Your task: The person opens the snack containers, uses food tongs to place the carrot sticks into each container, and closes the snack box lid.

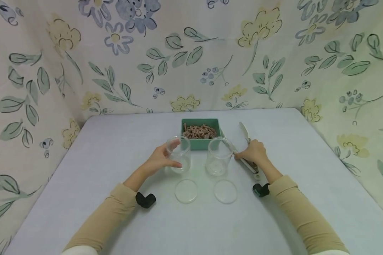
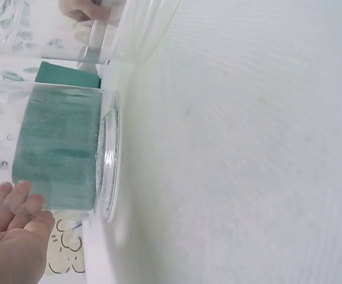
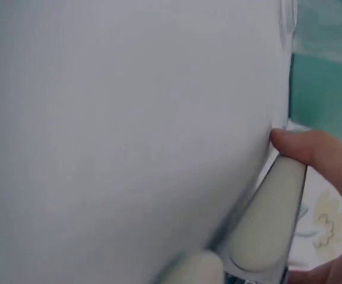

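My left hand (image 1: 159, 160) is around the left clear jar (image 1: 183, 156), its thumb in front and its fingers behind, seen through the wall. The left wrist view shows the jar (image 2: 58, 148) between thumb and fingers. A second clear jar (image 1: 217, 161) stands to its right, open at the top. My right hand (image 1: 254, 153) grips a pair of tongs (image 1: 244, 131), whose two arms spread apart toward the back. In the right wrist view, the thumb presses on one arm of the tongs (image 3: 268, 219), which has a pale inset.
Behind the jars stands a green box (image 1: 199, 144) holding brown strips (image 1: 199, 131). Two clear round lids, a left lid (image 1: 186, 191) and a right lid (image 1: 225, 191), lie in front on the white table (image 1: 191, 230). A flowered cloth (image 1: 191, 71) hangs behind.
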Available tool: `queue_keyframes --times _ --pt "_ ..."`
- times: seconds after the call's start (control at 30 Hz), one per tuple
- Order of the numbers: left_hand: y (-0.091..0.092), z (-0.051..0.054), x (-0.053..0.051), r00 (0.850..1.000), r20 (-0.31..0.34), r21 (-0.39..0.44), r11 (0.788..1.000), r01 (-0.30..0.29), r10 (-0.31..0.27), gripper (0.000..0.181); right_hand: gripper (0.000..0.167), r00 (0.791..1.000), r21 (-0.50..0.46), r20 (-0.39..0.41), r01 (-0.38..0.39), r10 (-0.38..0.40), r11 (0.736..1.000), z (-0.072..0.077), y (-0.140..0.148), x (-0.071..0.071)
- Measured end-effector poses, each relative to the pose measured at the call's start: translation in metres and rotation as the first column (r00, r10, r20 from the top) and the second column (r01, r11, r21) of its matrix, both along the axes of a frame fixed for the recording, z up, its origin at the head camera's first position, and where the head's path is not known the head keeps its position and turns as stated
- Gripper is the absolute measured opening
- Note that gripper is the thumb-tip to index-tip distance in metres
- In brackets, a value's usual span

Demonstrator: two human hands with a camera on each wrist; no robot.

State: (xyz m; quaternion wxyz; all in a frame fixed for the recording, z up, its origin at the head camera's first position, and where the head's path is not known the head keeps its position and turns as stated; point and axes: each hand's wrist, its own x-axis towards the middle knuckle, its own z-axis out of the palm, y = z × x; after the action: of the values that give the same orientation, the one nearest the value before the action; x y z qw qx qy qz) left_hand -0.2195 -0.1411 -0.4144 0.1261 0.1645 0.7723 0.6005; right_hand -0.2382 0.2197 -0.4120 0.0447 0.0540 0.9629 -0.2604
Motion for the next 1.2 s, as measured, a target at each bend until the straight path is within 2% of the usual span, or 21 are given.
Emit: queue_keyframes --times 0.1,0.17,0.27,0.37,0.43,0.57,0.7,0.8,0.9,1.03,1.2 --pt "-0.006 0.004 0.001 1.0 0.006 -0.018 1.0 -0.016 0.016 0.09 0.064 1.0 -0.03 -0.018 -0.014 0.013 0.999 0.002 0.012 0.0" --pt "-0.01 0.005 0.001 0.999 0.011 -0.027 0.999 -0.035 0.035 0.09 0.061 0.999 -0.046 -0.032 -0.014 0.013 0.999 0.005 0.02 0.001" --pt "-0.014 0.007 0.0 0.998 0.003 -0.052 0.997 -0.061 0.061 0.09 0.07 0.998 -0.063 -0.065 -0.005 0.001 0.998 0.012 0.03 0.004" --pt "-0.016 0.007 0.0 0.996 -0.003 -0.067 0.994 -0.087 0.087 0.09 0.083 0.99 -0.053 -0.142 -0.026 0.018 0.998 0.023 0.039 0.004" --pt "-0.018 0.008 0.0 0.996 -0.006 -0.081 0.992 -0.093 0.093 0.089 0.083 0.975 -0.018 -0.214 -0.062 0.057 0.998 0.031 0.044 0.003" --pt "-0.021 0.007 0.0 0.995 -0.005 -0.09 0.991 -0.097 0.097 0.088 0.079 0.924 0.081 -0.333 -0.168 0.186 0.982 0.054 0.049 0.002" --pt "-0.022 0.006 0.0 0.995 0.002 -0.081 0.992 -0.102 0.102 0.087 0.074 0.869 0.2 -0.351 -0.295 0.349 0.934 0.08 0.044 -0.003" --pt "-0.023 0.005 0.0 0.994 0.007 -0.075 0.991 -0.107 0.108 0.088 0.068 0.824 0.288 -0.328 -0.379 0.462 0.88 0.098 0.034 -0.01" --pt "-0.022 0.005 0.0 0.994 0.009 -0.07 0.992 -0.108 0.108 0.087 0.064 0.792 0.361 -0.282 -0.436 0.542 0.824 0.114 0.021 -0.017" --pt "-0.021 0.005 0.001 0.994 0.009 -0.066 0.992 -0.107 0.108 0.086 0.061 0.78 0.451 -0.173 -0.48 0.602 0.752 0.129 0.0 -0.027" --pt "-0.018 0.004 0.0 0.994 0.011 -0.065 0.992 -0.108 0.109 0.088 0.056 0.766 0.513 -0.033 -0.538 0.642 0.669 0.136 -0.022 -0.04"
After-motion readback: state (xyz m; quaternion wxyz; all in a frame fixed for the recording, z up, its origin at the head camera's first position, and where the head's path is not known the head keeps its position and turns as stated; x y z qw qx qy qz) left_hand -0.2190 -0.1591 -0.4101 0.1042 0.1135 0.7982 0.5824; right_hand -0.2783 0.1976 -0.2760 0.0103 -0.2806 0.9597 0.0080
